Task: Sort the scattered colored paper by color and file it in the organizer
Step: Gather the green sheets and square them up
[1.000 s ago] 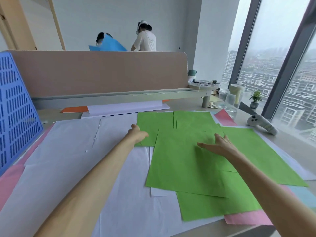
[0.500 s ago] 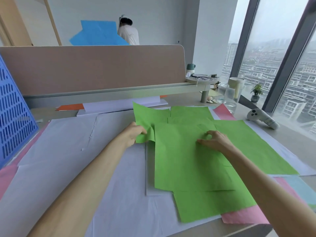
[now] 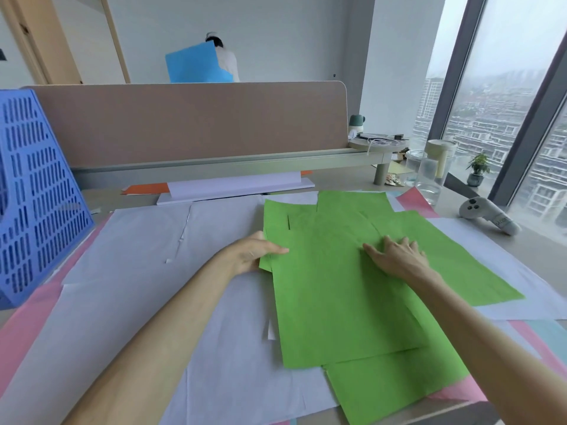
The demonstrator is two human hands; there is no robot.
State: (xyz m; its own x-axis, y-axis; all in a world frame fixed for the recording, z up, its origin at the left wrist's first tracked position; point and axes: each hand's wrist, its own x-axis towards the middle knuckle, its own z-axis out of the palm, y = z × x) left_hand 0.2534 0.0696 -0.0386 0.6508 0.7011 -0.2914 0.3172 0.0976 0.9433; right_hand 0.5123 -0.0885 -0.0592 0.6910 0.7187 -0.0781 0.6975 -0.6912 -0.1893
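Observation:
Several green paper sheets lie overlapped on the desk in front of me, on top of white sheets. My left hand grips the left edge of the green stack, thumb on top. My right hand lies flat on the green paper with fingers spread. Pink sheets show at the left and at the lower right, with a pale blue sheet at the right edge. The blue plastic organizer stands at the far left of the desk.
An orange sheet and a white folded stack lie at the back by the beige divider. A white controller, a clear jug and a small plant sit at right. A person behind the divider holds blue paper.
My left hand has pulled the far left green sheet in against the stack and now grips its edge. My right hand has flattened on top. The green sheets lie closer together.

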